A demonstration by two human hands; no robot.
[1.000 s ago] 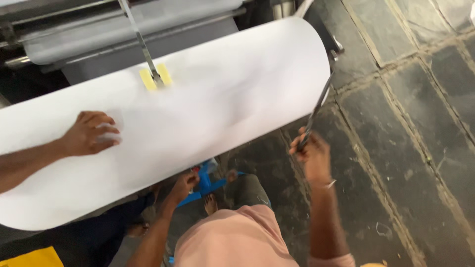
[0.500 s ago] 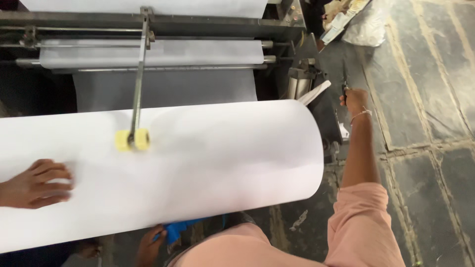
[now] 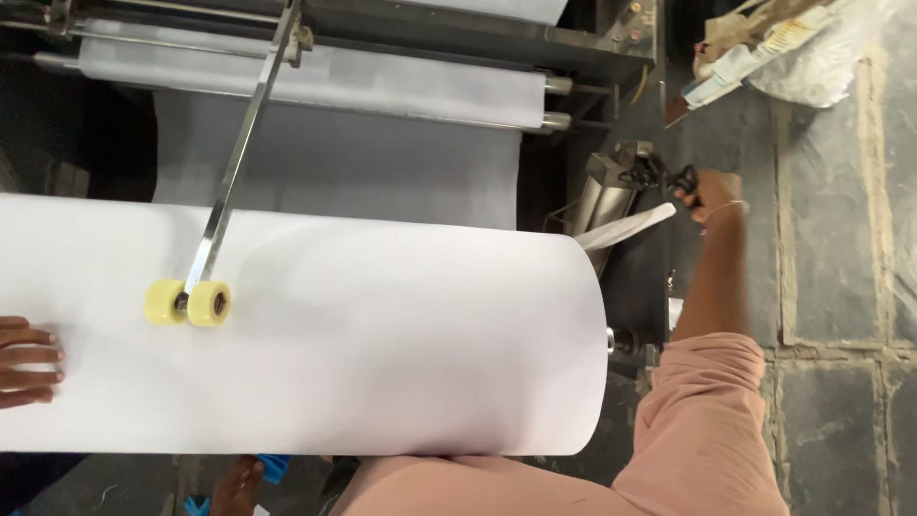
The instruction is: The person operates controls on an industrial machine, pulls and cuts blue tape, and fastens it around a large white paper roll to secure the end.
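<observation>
Beyond the white roll's (image 3: 382,334) end, the right hand's (image 3: 712,191) grip pinches black scissors (image 3: 659,176).

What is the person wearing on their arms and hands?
The right arm has a loose salmon-pink sleeve that stops around the elbow. A thin silvery bangle circles the wrist just below the right hand, which has no glove. The left hand only peeks in at the bottom edge. It has no glove either, and too little of it shows to tell more.

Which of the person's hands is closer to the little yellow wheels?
Left. The left hand is below the yellow wheels, under the white roll's edge. The right hand reaches far off, past the roll's end.
</observation>
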